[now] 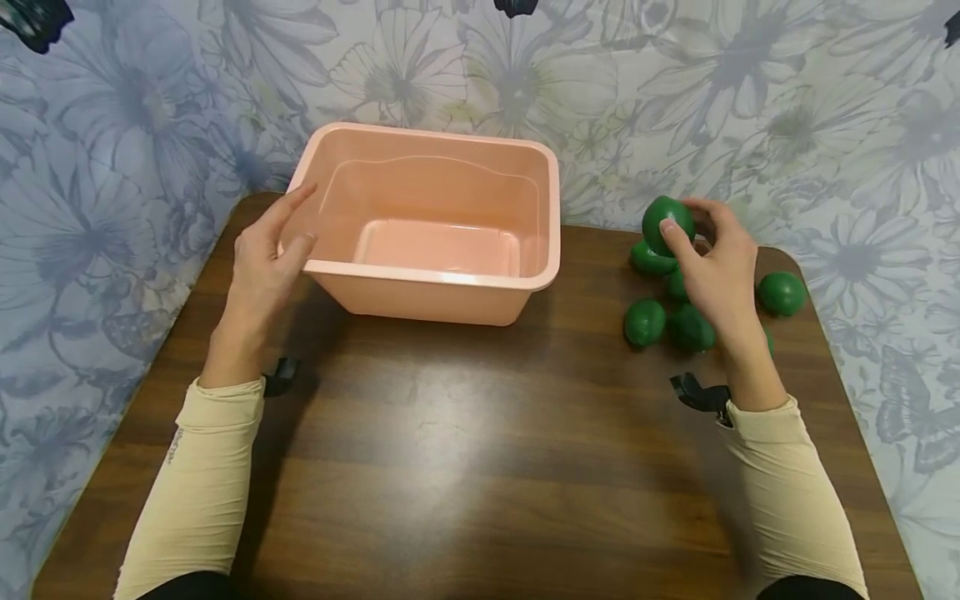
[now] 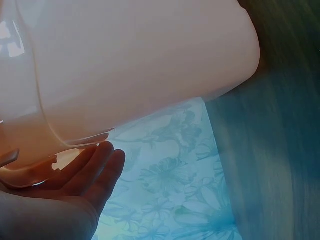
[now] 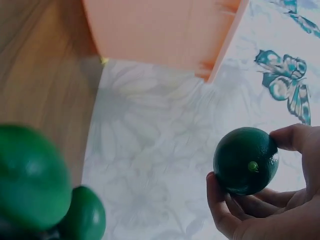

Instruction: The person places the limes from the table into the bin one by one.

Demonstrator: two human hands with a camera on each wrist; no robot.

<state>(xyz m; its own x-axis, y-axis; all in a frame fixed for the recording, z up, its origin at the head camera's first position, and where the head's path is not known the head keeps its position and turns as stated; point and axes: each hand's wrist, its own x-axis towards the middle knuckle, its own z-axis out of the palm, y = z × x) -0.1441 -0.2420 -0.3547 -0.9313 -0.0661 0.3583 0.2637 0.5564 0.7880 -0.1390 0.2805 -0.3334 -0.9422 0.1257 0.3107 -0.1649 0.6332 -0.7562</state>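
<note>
My right hand holds a green lime between thumb and fingers, raised over several other limes on the table. A small pale stem end shows on the held lime in the right wrist view. At the left side of a peach plastic basin, my left hand grips the rim, thumb and fingers on either side of it. In the left wrist view, the fingers of the left hand lie against the basin's edge. The basin's inside shows bare.
The brown wooden table has the basin at its back left and the limes at its back right. One lime lies apart near the right edge. Floral-patterned covering shows beyond the table.
</note>
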